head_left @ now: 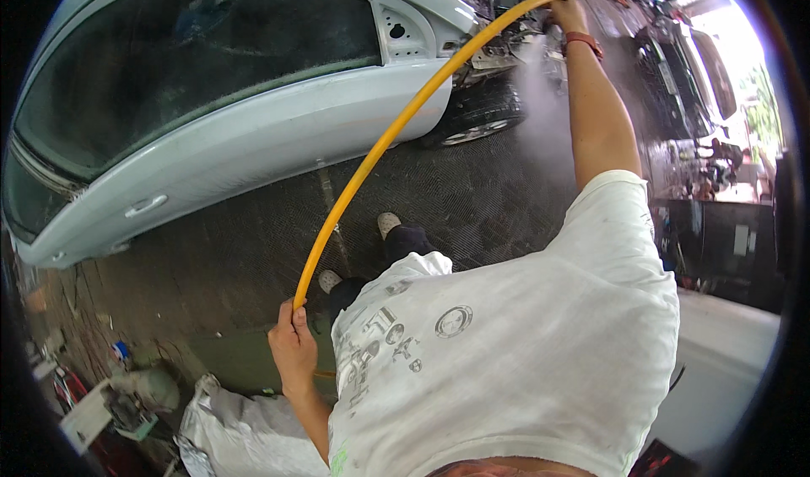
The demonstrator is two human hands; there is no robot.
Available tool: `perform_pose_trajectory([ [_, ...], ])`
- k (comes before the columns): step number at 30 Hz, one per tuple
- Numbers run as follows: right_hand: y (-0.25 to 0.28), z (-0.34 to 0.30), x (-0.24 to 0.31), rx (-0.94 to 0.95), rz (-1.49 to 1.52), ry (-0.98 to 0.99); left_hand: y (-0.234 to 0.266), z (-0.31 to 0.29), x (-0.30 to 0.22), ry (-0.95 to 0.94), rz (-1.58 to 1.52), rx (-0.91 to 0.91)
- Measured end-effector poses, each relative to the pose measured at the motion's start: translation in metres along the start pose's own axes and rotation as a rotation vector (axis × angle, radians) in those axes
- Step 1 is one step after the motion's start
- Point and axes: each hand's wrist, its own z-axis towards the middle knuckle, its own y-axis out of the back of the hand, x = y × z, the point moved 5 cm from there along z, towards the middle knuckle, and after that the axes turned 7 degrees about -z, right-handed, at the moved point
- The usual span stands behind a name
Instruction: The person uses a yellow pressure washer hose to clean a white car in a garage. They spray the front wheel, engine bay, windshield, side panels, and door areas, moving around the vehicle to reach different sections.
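A thick yellow hose [395, 129] arches across the view from one of my hands to the other. My left hand [292, 347] is wrapped round its lower part, low beside my white shirt. At the far end, my right arm is stretched out, and my right hand [568, 13] grips the hose by the car's exposed front end. Pale mist [537, 93] hangs below that hand, next to the front wheel [481, 116]. Whether a nozzle sits in the right hand cannot be made out. The light-coloured car [278, 143] fills the upper left, with its front door closest.
My feet stand on a dark, textured floor [253, 228] alongside the car. A crumpled silvery-white sheet [245, 430] lies at the lower left, near machinery [139, 397]. Another vehicle [679, 80] stands at the upper right, by a bright opening. A pale panel [717, 359] is at my right.
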Motion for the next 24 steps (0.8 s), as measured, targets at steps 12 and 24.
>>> perform_pose_trajectory([
  [12,0.108,-0.198,0.205,-0.384,0.389,0.124,0.109,-0.049,0.171,0.051,-0.009,0.043],
  [24,0.055,-0.455,0.238,-0.364,0.901,-0.202,0.153,-0.069,0.337,0.059,0.113,0.117],
])
